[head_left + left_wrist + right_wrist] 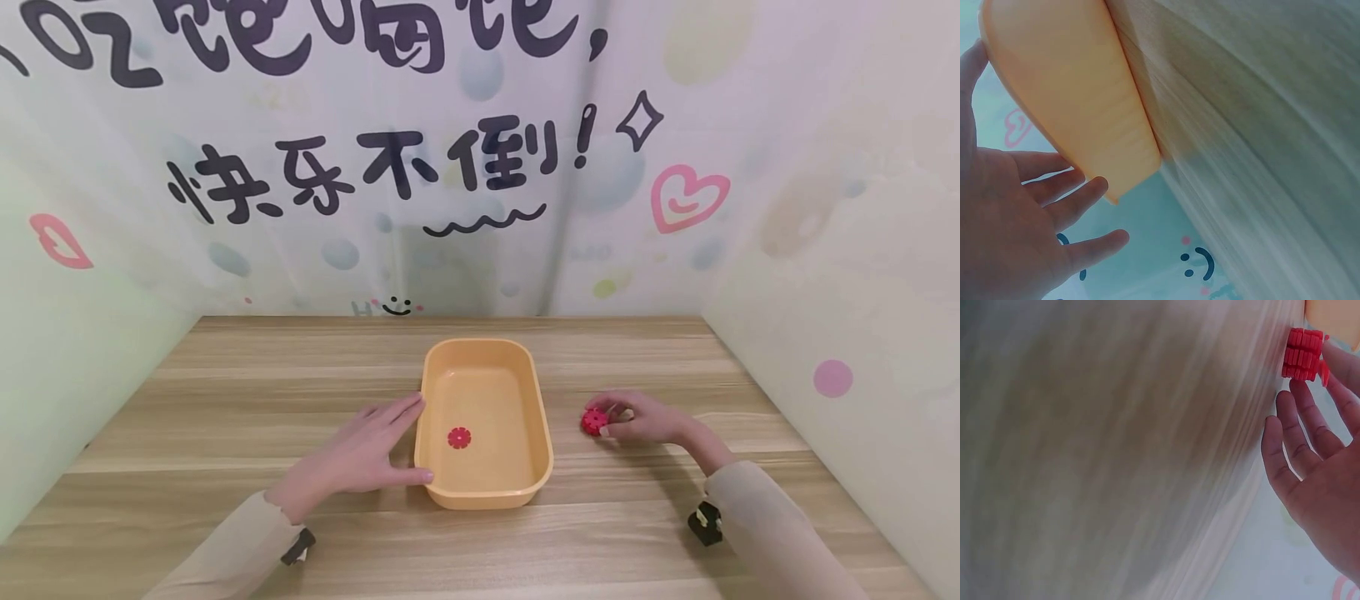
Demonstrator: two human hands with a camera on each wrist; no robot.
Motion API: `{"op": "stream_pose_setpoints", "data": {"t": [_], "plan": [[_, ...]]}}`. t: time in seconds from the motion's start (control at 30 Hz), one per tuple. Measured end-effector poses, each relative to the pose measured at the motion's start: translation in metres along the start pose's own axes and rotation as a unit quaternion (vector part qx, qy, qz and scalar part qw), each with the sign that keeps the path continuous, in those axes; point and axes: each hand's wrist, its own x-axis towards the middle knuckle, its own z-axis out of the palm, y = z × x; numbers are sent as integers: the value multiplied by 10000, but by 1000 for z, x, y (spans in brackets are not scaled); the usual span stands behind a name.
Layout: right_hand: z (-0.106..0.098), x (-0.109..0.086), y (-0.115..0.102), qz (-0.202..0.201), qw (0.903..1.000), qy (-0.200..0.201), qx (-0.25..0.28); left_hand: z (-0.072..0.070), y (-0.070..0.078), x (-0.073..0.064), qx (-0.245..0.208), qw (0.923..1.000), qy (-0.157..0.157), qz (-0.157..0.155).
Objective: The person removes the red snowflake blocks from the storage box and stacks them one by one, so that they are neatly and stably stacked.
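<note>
A yellow-orange plastic tray (542, 417) sits on the table, with one red notched plastic snowflake disc (459, 437) lying inside it. My left hand (367, 454) rests against the tray's left side, its fingers and thumb extended along the rim. In the left wrist view, the fingers of that hand (1029, 212) look straight and spread beside the tray wall (1072, 81). Right of the tray, several red snowflake discs (1301, 355) stand stacked on the table. At the top of this stack, my right hand (641, 419) pinches a tilted snowflake disc (1325, 374) between thumb and fingers.
The wood-grain table (300, 358) meets a printed cloth backdrop (480, 267) at its far edge. Pale side walls (847, 275) stand at left and right. A dark wrist device (705, 523) hangs beneath the right sleeve.
</note>
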Motion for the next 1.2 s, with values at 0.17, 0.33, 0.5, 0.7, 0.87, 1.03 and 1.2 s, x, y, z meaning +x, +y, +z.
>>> {"op": "stream_pose_setpoints", "data": {"t": [0.17,0.33,0.5,0.7,0.87,1.03,1.2], "plan": [[1,1,13,-64,10000,-55,50,0,0,0,13,10000,-4,-3],[1,2,19,-133,9999,-37,46,-1,1,0,-4,10000,-26,-16],[2,2,22,-103,9999,-54,63,-1,1,0,10,10000,-25,-11],[1,1,11,45,10000,-69,10,-1,1,0,14,10000,-37,-19],[-1,-1,-14,71,9999,-69,77,0,1,0,8,10000,-45,-27],[-1,-1,-14,112,9998,-103,101,0,0,0,-7,10000,-28,-31],[1,1,-3,123,9998,-111,93,-1,1,0,-25,10000,-24,-35]]}}
